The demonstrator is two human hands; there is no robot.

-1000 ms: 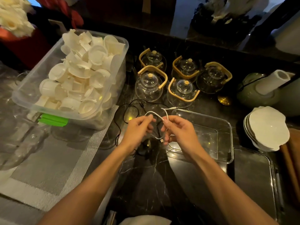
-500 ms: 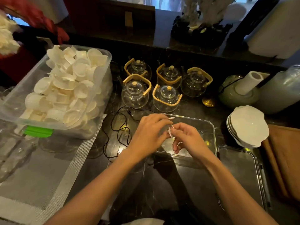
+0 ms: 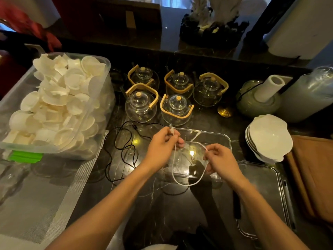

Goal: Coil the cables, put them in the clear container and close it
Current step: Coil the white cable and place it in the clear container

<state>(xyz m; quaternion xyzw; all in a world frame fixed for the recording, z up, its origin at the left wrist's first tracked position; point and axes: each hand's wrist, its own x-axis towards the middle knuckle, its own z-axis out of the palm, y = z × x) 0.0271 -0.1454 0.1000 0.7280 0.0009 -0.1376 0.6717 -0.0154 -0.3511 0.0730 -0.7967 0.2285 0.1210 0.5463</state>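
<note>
A short white cable hangs in a loose U between my hands over the clear container, which stands open on the dark marble counter. My left hand pinches one end near its plug. My right hand grips the cable further along, and the free plug end sticks up above the container. A thin black cable lies tangled on the counter to the left of the container. The clear lid lies flat to the right of the container.
A big plastic bin of white cups stands at the left on a grey mat. Several glass teapots stand behind the container. A stack of white plates and a brown board are at the right.
My hands have pulled apart, and the white cable that was bunched between them now hangs stretched out in a long loop. The view has shifted slightly.
</note>
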